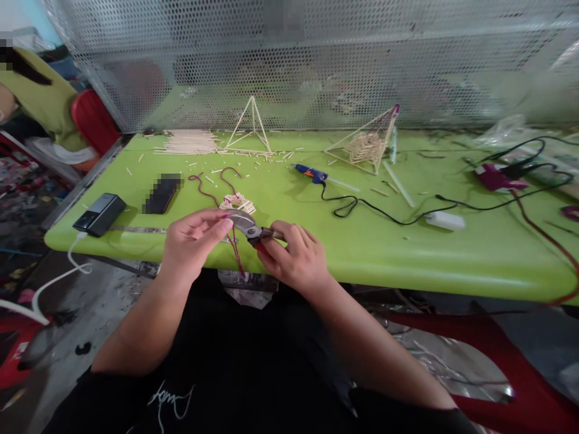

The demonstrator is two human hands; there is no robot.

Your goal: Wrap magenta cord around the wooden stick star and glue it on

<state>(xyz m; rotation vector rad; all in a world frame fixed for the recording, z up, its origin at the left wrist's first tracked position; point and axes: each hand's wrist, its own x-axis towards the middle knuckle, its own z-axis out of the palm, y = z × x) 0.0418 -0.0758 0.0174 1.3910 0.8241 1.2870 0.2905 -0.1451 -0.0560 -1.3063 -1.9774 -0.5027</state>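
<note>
My right hand (296, 256) is wrapped round the handles of a pair of pruning shears (246, 224) with a curved grey blade. The blade points left, to the fingertips of my left hand (192, 238). Thumb and forefinger of that hand pinch a purple cord (236, 256) close to the blade; part of the cord hangs over the table's front edge. Just behind the blade lies a small stacked piece of pale wooden sticks (239, 204), partly hidden. From it, purple cord ends (208, 190) curl across the green table (289, 211).
At the back are a pile of thin sticks (190, 142), a stick pyramid (252, 129) and a second frame (366, 144) with a stacked centre. A blue glue gun (311, 174) trails a black cable. A phone (161, 194) and a power bank (100, 214) lie left; a person sits far left.
</note>
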